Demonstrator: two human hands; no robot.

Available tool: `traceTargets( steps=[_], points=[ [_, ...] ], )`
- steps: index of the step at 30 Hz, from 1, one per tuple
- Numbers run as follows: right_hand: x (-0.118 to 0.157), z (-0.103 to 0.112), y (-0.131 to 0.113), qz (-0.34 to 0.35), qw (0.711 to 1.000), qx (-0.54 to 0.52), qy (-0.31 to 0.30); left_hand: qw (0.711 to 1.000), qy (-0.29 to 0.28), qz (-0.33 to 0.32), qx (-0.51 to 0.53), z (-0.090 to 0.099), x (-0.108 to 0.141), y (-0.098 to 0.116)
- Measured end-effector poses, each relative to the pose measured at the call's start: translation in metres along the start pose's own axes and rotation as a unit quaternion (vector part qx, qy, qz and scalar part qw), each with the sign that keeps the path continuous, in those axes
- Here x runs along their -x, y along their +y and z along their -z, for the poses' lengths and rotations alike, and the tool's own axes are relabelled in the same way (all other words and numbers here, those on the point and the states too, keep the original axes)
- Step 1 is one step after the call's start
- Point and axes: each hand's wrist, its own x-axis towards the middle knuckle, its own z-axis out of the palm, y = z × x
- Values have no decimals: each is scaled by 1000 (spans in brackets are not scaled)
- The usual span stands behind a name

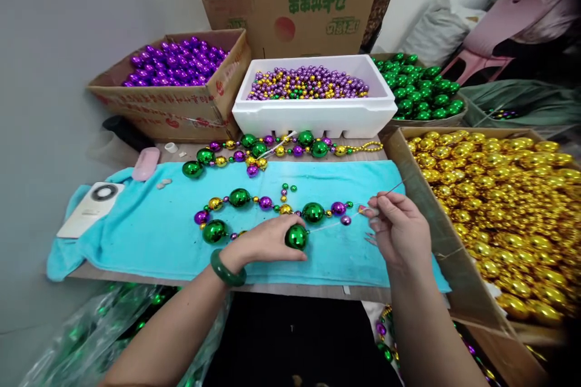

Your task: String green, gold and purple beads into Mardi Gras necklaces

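Observation:
My left hand, a green bangle at its wrist, curls its fingers and thumb round a large shiny green bead. White thread runs from that bead toward my right hand. Between the right thumb and forefinger is a thin needle, pointing up and right. A small purple bead sits by the thread. The loop of strung green, purple and gold beads lies on the turquoise towel, part of it hidden under my left hand.
Several small loose beads lie on the towel. A finished-looking strand stretches behind it. A purple-bead box, white foam box and green beads stand behind. A gold-bead carton borders the right side.

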Motion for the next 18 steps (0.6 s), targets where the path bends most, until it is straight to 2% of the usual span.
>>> traceTargets(
  steps=[3, 6, 10, 14, 16, 18],
  points=[
    [-4, 17, -5, 10, 999, -37, 18, 991, -19, 65, -119, 11, 15, -4],
    [-8, 32, -10, 24, 998, -53, 39, 966, -23, 126, -224, 17, 26, -9],
    [-12, 48, -13, 35, 996, -48, 68, 938, -1, 133, -321, 9, 32, -15],
    [-16, 63, -16, 72, 989, -39, 123, 924, 26, 144, -354, -1, 33, -19],
    [-17, 70, -15, 84, 987, -29, 136, 931, 22, 145, -333, 6, 31, -24],
    [-17, 72, -11, 89, 989, -3, 114, 950, 30, 134, -280, 23, 23, -34]
  ],
)
